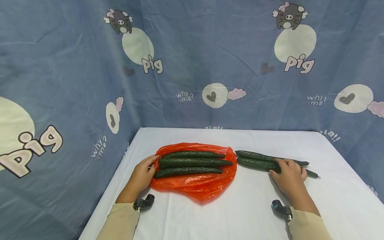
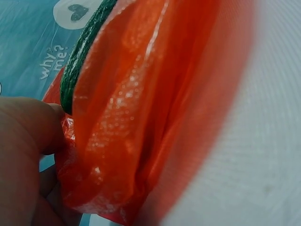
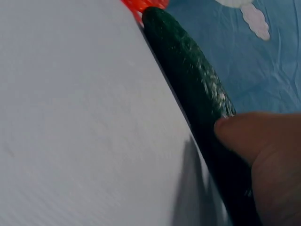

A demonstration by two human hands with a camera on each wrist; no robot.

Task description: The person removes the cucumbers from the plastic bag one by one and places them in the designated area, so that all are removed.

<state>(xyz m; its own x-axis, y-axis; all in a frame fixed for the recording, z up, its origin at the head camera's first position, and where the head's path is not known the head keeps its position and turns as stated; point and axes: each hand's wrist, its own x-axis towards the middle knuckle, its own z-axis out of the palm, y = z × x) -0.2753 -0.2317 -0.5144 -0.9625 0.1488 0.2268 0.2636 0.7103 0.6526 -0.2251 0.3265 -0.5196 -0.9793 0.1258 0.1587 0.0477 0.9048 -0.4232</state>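
On the white table lies a red plastic bag [image 1: 200,190] with three dark green cucumbers [image 1: 195,162] side by side on it. At the bag's left edge, my left hand [image 1: 141,175] pinches the thin plastic close to the cucumber ends. The left wrist view has the thumb [image 2: 28,125] beside the tip of one cucumber [image 2: 84,52], with other fingers partly hidden behind the plastic. Right of the bag, my right hand [image 1: 289,176] grips the nearer of two more cucumbers [image 1: 255,163], its thumb [image 3: 249,136] along the side. The farther cucumber [image 1: 258,155] lies right behind.
A blue printed cloth [image 1: 192,66] hangs behind the table and along its left side. The white tabletop [image 1: 240,210] stretches between my forearms. Each wrist carries a small black camera, such as the right one [image 1: 280,207].
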